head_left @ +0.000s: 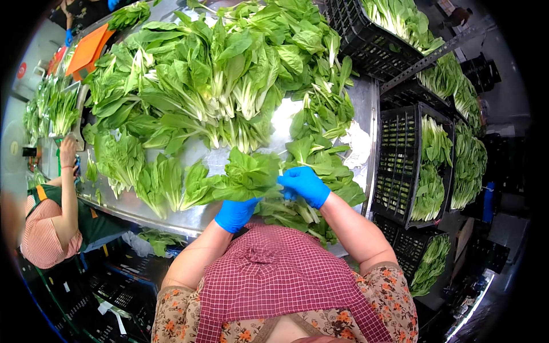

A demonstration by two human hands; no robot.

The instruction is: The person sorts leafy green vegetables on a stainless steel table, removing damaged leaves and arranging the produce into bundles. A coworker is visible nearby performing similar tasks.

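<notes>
Both my hands wear blue gloves and meet at one bunch of leafy greens (251,173) above the near edge of the metal table (285,122). My left hand (238,214) supports the bunch from below, its fingers hidden under the leaves. At the bunch's right, pale stem end, my right hand (305,185) has its fingers pinched together, slightly blurred. Small bunches (158,184) lie in a row to the left, stems toward me. Loose leaves (317,154) lie beyond and under my right hand. A large heap of greens (214,73) with white stems covers the far side.
Black plastic crates (396,160) packed with greens stand along the right side, beside a perforated metal bar (433,60). A co-worker (55,218) stands at the left, near an orange bin (88,51). Crumpled white material (357,145) lies at the table's right edge. Dark crates (116,287) sit below left.
</notes>
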